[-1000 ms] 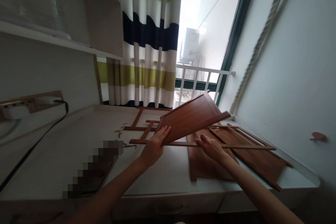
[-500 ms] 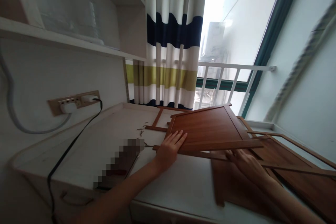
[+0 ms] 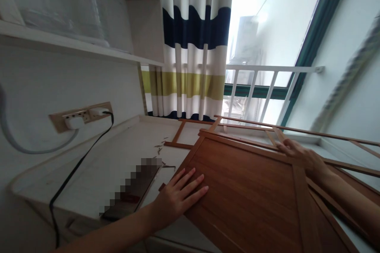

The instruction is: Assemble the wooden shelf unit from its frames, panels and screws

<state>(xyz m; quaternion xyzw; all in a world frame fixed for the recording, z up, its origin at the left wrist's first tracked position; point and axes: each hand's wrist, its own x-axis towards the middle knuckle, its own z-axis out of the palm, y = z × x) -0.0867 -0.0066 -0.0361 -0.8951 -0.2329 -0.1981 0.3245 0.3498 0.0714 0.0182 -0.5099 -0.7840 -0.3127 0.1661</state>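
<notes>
A framed reddish-brown wooden panel (image 3: 246, 189) fills the lower right. My left hand (image 3: 176, 195) rests flat on its left part, fingers stretched and apart. My right hand (image 3: 297, 154) is closed at the panel's far side, its fingers wrapped on a wooden frame (image 3: 252, 140) of thin bars that stands along the far edge. How firmly it grips is hard to tell, as the palm side is hidden. Under the panel, at the right, part of another brown board (image 3: 329, 225) shows. A smaller wooden bar piece (image 3: 178, 132) lies beyond the panel's left corner.
Small screws or pins (image 3: 159, 148) are scattered on the white desktop (image 3: 130, 142). A partly blurred flat booklet or device (image 3: 142, 189) lies near my left forearm. A black cable (image 3: 80, 162) runs from the wall socket (image 3: 83, 116). A striped curtain (image 3: 192, 59) and white railing (image 3: 270, 69) stand behind.
The panel has swung down toward me and now shows more of its face. My right hand has moved up and away to the far frame bars. My left hand has slid nearer, still on the panel.
</notes>
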